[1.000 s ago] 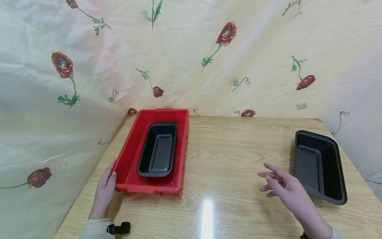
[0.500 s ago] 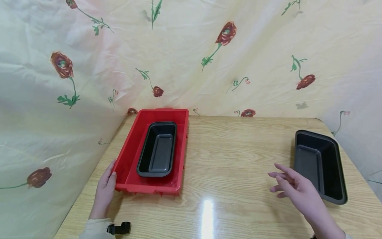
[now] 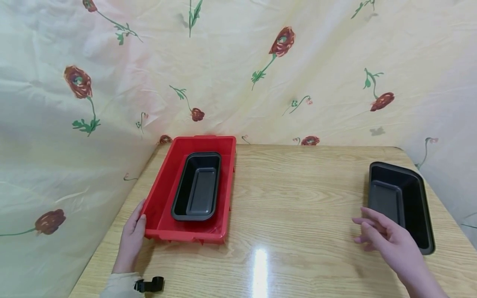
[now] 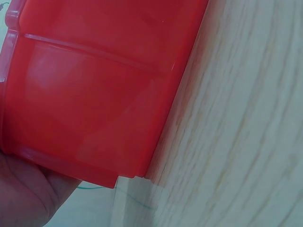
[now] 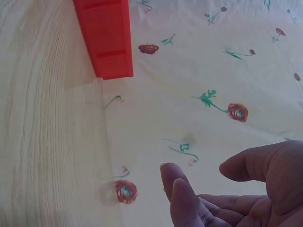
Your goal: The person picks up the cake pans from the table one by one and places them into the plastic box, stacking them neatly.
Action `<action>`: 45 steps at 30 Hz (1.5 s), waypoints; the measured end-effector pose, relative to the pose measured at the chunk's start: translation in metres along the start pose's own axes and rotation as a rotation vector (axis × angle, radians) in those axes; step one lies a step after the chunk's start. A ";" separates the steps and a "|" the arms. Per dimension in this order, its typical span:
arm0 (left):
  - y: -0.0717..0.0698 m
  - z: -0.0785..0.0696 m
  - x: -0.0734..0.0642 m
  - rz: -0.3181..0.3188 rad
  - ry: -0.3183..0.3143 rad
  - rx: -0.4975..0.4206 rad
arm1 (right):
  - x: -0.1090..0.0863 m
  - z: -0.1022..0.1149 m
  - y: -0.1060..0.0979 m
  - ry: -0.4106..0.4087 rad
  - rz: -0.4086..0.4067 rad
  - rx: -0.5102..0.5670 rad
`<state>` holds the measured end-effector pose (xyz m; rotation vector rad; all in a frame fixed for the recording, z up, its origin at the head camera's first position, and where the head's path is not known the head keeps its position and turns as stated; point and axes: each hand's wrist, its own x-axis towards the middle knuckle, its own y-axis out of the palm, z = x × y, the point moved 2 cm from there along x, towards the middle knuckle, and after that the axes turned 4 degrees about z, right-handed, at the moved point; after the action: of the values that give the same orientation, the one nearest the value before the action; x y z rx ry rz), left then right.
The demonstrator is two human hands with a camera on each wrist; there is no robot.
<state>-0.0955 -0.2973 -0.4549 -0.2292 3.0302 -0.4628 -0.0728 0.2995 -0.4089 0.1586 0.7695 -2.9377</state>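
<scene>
My left hand (image 3: 131, 234) grips the near left corner of a red plastic tray (image 3: 158, 207), its thumb at the rim. In the left wrist view, the hand (image 4: 28, 194) is at the edge of the tray's outer wall (image 4: 94, 94). Inside the tray lies a dark loaf pan (image 3: 202, 190), with nothing in it. My right hand (image 3: 396, 242) holds nothing, its fingers loosely bent and apart. It hovers at the left side of a second dark loaf pan (image 3: 387, 198) and hides part of it; I cannot tell whether they touch.
Both pans and the tray are on a wooden table (image 3: 290, 198). A flowered cloth (image 3: 238, 74) hangs behind and along the left side. A black strap mount (image 3: 149, 284) is on my left wrist.
My right hand has moved to the right, closer to the second loaf pan and now overlapping it in view. My left hand, the tray and both pans have stayed in place.
</scene>
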 end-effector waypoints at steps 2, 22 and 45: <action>0.000 0.000 0.000 0.001 0.001 0.002 | -0.001 -0.003 -0.005 0.014 -0.009 -0.005; -0.001 -0.002 0.001 -0.004 0.006 -0.001 | -0.012 -0.038 -0.046 0.018 -0.124 -0.076; 0.001 -0.002 0.000 -0.009 0.007 -0.003 | -0.027 -0.058 -0.071 0.061 -0.411 -0.084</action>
<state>-0.0954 -0.2958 -0.4530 -0.2423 3.0383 -0.4607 -0.0510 0.3916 -0.4212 0.0920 1.0453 -3.2853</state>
